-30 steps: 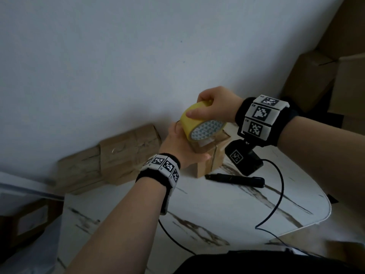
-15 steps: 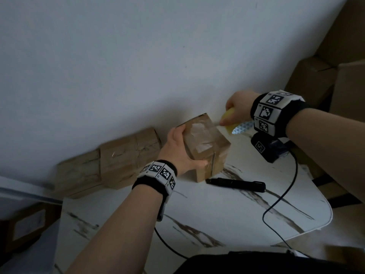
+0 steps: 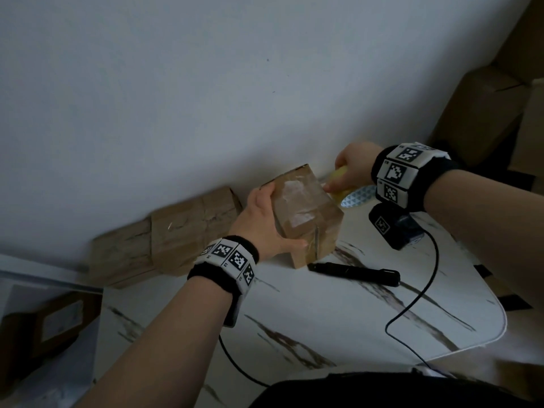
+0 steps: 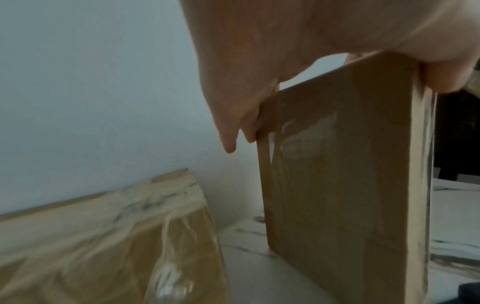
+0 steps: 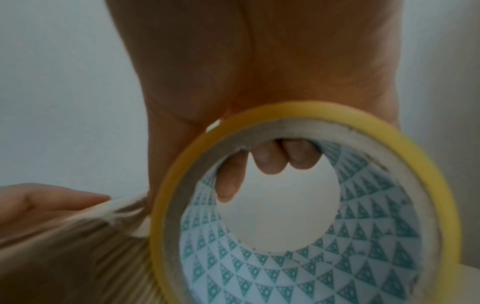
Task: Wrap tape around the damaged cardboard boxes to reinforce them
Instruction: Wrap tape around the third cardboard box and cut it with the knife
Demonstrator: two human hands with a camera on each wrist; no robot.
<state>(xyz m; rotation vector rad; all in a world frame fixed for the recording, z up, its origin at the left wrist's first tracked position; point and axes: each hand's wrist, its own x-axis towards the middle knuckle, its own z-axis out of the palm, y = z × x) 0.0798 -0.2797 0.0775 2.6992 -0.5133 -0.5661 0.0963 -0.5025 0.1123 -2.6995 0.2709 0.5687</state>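
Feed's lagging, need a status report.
Left hand grips small box. Right hand holds tape roll at box's far edge. Black pen beside box.

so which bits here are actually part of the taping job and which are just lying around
In the job:
- small cardboard box, held by the left hand
- yellow tape roll, gripped by the right hand
- taped boxes by the wall

Lying about:
- black pen
- black cable
- marble-look table

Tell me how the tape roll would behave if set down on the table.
The tape roll is a ring, so on its edge it would likely roll. Its hollow core suggests it is light. A strip seems to run to the small box, which may tug it.
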